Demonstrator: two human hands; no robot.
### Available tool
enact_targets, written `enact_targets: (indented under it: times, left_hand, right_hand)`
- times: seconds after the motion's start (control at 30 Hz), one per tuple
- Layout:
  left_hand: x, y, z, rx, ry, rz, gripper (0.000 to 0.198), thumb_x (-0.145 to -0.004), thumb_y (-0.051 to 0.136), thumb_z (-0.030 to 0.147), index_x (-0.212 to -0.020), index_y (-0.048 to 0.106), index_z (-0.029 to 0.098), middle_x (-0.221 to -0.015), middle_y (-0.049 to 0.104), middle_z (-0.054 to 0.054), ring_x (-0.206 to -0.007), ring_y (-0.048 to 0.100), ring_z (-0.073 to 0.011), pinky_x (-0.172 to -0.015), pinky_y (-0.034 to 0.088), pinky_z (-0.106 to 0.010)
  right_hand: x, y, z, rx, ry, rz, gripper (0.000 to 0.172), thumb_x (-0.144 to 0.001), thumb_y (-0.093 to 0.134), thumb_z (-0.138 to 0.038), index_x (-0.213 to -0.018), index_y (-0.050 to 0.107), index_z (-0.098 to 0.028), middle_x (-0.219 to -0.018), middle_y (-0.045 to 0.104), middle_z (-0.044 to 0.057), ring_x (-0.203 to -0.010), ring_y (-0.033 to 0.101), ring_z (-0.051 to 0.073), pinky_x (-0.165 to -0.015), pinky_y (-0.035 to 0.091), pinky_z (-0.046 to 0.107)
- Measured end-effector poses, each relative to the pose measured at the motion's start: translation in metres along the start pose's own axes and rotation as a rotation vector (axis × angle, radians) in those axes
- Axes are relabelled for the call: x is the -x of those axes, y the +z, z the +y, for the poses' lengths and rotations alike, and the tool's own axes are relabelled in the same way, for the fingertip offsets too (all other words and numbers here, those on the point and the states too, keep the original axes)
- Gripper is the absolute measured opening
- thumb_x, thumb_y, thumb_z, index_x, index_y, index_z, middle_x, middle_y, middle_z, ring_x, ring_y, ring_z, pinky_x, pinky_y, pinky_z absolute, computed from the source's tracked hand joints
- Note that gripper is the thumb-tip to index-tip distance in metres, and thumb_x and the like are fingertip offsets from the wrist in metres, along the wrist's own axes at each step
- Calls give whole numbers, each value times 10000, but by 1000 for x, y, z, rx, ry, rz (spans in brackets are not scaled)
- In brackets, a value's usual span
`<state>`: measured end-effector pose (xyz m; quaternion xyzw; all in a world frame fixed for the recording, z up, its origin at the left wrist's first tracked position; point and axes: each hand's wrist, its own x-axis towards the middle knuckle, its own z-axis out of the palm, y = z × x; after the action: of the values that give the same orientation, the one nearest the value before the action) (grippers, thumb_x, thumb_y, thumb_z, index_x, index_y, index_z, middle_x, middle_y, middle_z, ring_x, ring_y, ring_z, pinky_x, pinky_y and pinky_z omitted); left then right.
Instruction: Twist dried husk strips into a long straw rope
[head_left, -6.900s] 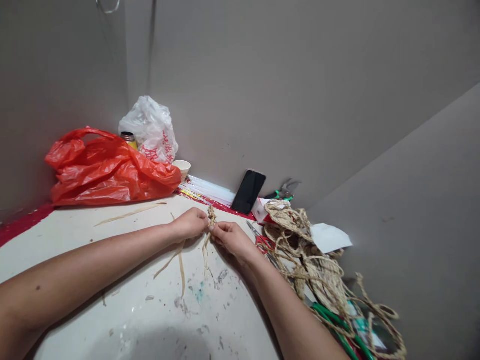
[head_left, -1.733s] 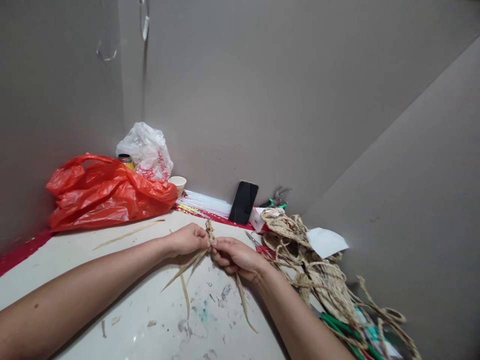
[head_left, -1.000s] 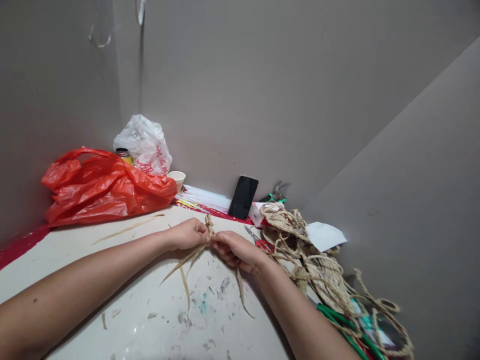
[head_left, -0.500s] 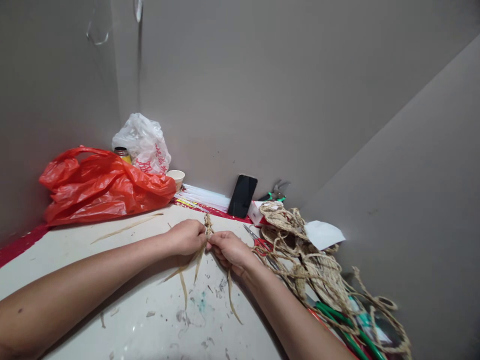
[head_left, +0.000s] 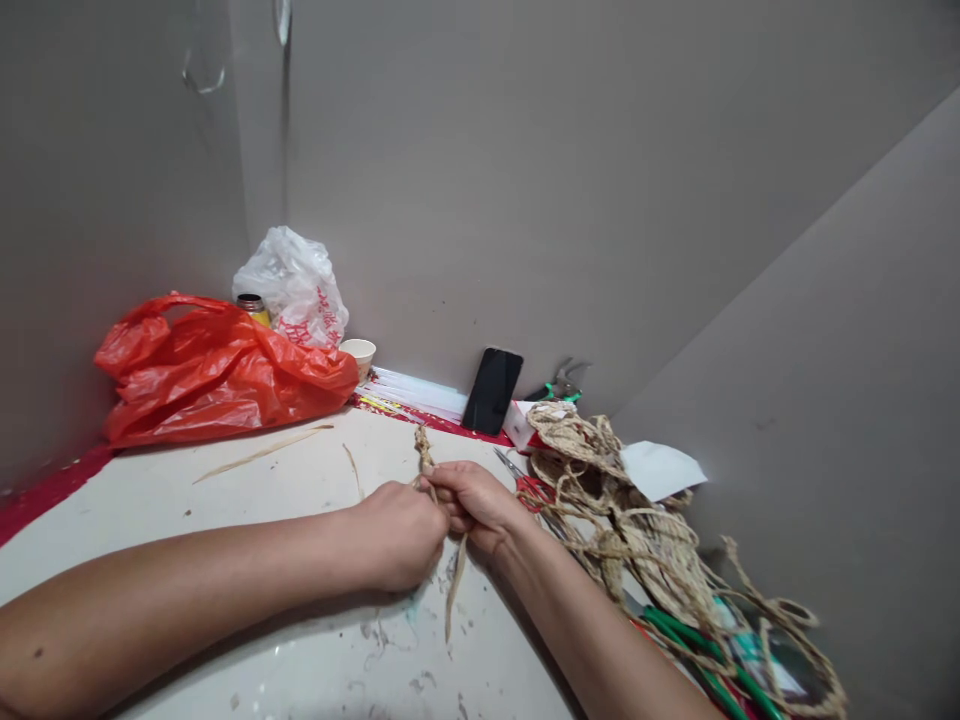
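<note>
At right hand (head_left: pixel 478 502), braid (head_left: pixel 422 448) pointing away, long axis seemingly leaning left

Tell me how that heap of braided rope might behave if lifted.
The rope heap would probably sag, since its loops lie slack. Its tangled strands may lift together. They might also drag the green bars they lie across.

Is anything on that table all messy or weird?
Yes, a bit. The rope on the right lies in a loose tangle, with red-handled scissors at its edge. The white tabletop also looks dirty, with dark smudges and a bluish stain below the left hand in the picture.
</note>
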<state>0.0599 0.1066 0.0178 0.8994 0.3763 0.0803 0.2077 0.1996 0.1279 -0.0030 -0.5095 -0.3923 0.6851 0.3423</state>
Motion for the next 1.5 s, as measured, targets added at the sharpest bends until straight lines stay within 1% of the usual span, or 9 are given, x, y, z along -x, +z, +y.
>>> enact_targets:
  times: [0.07,0.2,0.3,0.57,0.73,0.93,1.07,1.23,1.5]
  left_hand:
    - [-1,-20,-3,33,-16,-41,216,-748,511,327,-675,638,167,-691,648,-112,-645,595,-225,-624,421,-294]
    - [-9,-62,-38,-96,-342,102,316,-779,474,387,-716,672,148,-743,664,-128,-741,605,-215,-688,422,-274]
    - [-14,-71,-70,-207,-526,74,270,-712,559,365,-809,683,145,-866,670,-150,-868,608,-245,-745,424,-282]
    - [-17,-58,-84,-158,-423,65,87,-663,562,208,-682,627,154,-801,657,-105,-726,588,-211,-610,396,-269]
    - [-19,-65,-69,675,-315,78,112,-689,608,250,-679,544,159,-507,540,19,-475,502,-100,-503,396,-216]
    - [-26,-40,-54,1323,-347,-82,285,-544,755,282,-689,559,134,-590,631,-40,-529,566,-104,-512,418,-205]
    - [-32,-11,-51,1374,-355,158,264,-508,761,248,-617,555,125,-485,535,31,-428,420,-44,-452,311,-181]
    - [-32,2,-45,1258,-314,362,214,-567,715,248,-610,547,122,-470,493,57,-439,367,-34,-465,271,-179]
    - [-35,14,-41,1395,-272,278,284,-668,678,326,-720,444,174,-545,533,43,-498,511,-83,-537,444,-228]
  right_hand:
    - [0,-4,-3,-22,2,-30,161,-647,613,-240,-589,497,-145,-379,240,-130,-342,96,9,-333,53,164]
    - [2,-9,-8,-37,11,-71,152,-656,618,-235,-621,504,-139,-406,225,-134,-362,76,7,-342,32,159]
    - [0,-11,-8,-29,12,-101,154,-663,632,-241,-655,527,-128,-414,221,-134,-368,77,9,-345,24,162]
    - [-5,-18,-2,-11,11,-156,191,-682,660,-270,-704,546,-118,-418,231,-136,-369,85,8,-352,33,166]
    - [-5,-17,-1,-13,16,-171,224,-686,670,-299,-727,559,-108,-421,236,-135,-367,92,7,-354,31,169]
    - [-4,-15,-2,-25,5,-171,271,-669,683,-316,-649,464,-157,-411,235,-139,-359,88,6,-347,32,161]
    - [-6,-17,-1,-65,0,-207,335,-671,686,-309,-610,382,-182,-415,240,-137,-355,91,3,-344,33,158]
    - [-8,-19,0,-110,-12,-216,338,-669,694,-296,-618,381,-181,-426,258,-132,-358,104,2,-341,39,149]
    - [-5,-20,-1,-121,-12,-228,269,-689,680,-288,-646,450,-154,-422,261,-129,-355,113,1,-336,48,143]
